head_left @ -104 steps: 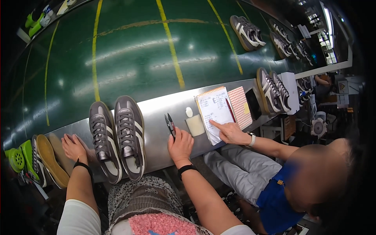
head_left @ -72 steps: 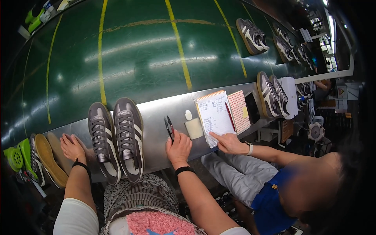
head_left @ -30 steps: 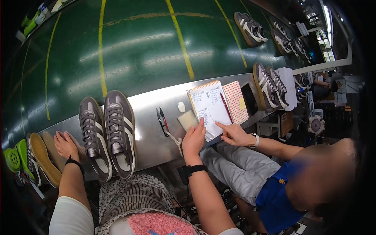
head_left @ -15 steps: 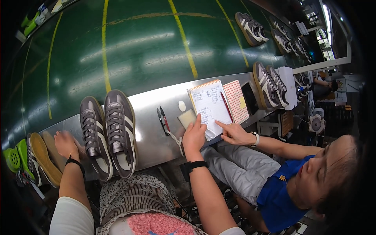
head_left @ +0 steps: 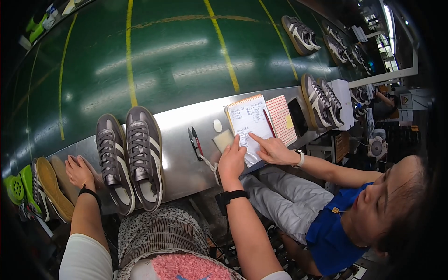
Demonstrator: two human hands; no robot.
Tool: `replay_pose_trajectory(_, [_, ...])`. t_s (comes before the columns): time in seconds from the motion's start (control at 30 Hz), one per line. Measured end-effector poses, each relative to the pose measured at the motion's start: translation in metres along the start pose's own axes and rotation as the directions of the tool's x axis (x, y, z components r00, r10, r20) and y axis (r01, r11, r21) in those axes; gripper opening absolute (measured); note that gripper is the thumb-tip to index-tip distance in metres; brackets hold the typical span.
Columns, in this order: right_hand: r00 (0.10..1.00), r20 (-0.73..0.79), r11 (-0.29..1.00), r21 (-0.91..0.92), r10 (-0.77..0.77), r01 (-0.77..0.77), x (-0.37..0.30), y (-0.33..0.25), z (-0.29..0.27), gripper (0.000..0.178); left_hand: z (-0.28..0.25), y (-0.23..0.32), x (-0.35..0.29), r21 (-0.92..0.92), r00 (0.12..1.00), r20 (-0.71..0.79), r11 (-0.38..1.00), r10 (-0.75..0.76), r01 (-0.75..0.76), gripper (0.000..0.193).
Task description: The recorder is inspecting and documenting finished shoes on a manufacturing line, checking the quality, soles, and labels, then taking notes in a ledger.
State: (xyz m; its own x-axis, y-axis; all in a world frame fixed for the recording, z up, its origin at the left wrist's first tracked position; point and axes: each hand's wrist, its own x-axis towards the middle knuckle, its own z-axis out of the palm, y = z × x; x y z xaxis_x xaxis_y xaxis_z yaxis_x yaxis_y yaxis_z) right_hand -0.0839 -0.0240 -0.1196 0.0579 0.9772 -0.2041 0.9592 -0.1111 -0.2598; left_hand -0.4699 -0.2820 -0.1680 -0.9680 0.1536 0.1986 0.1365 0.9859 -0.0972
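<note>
On the metal table edge, my left hand [head_left: 80, 172] lies flat with its fingers apart, holding nothing, left of a pair of grey sneakers [head_left: 147, 158] with pale stripes. My right hand [head_left: 232, 162] points with a stretched index finger at the lower part of a spiral notebook [head_left: 240, 122] covered in handwriting. A co-worker's hand [head_left: 275, 151] points at the same page from the right, its fingertip close to mine. Across the page's right side lies a red pen [head_left: 269, 122]. Red-handled thread snips [head_left: 196, 142] sit left of my right hand.
A green conveyor belt [head_left: 172, 60] with yellow lines runs beyond the table. A patterned booklet [head_left: 282, 119], a dark phone-like slab [head_left: 297, 114] and more sneakers [head_left: 322, 102] are to the right. Tan-soled shoes [head_left: 53, 186] stand at left. A co-worker in blue [head_left: 336, 228] sits close by.
The co-worker's fingertip has slid up and left across the page toward mine. My left hand, blurred before, is now still with fingers spread. The belt has shifted slightly right.
</note>
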Motion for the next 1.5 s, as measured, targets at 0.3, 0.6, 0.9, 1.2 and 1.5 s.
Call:
replay_pose_trajectory(0.3, [1.0, -0.016, 1.0, 0.018, 0.011, -0.01, -0.002, 0.0, 0.001, 0.049, -0.002, 0.002, -0.002, 0.002, 1.0, -0.005, 1.0, -0.003, 0.003, 0.051])
replay_pose_trajectory(0.6, [0.998, -0.054, 0.997, 0.064, 0.041, -0.038, -0.003, -0.004, 0.0, 0.05, -0.006, 0.005, -0.002, -0.016, 1.0, 0.004, 1.0, -0.001, 0.001, 0.052])
replay_pose_trajectory(0.9, [1.0, -0.014, 0.999, 0.04, 0.027, -0.027, -0.001, 0.001, -0.001, 0.049, -0.012, 0.006, -0.004, -0.021, 1.0, -0.002, 1.0, 0.006, -0.006, 0.051])
replay_pose_trajectory(1.2, [0.999, -0.033, 0.993, 0.113, 0.026, -0.022, -0.005, -0.001, -0.004, 0.052, -0.011, 0.008, -0.005, -0.004, 1.0, -0.016, 1.0, 0.015, -0.016, 0.05])
replay_pose_trajectory(1.5, [0.964, -0.192, 0.95, 0.216, -0.185, 0.225, -0.018, 0.013, 0.006, 0.042, -0.012, 0.007, -0.005, -0.015, 1.0, -0.003, 1.0, 0.01, -0.01, 0.051])
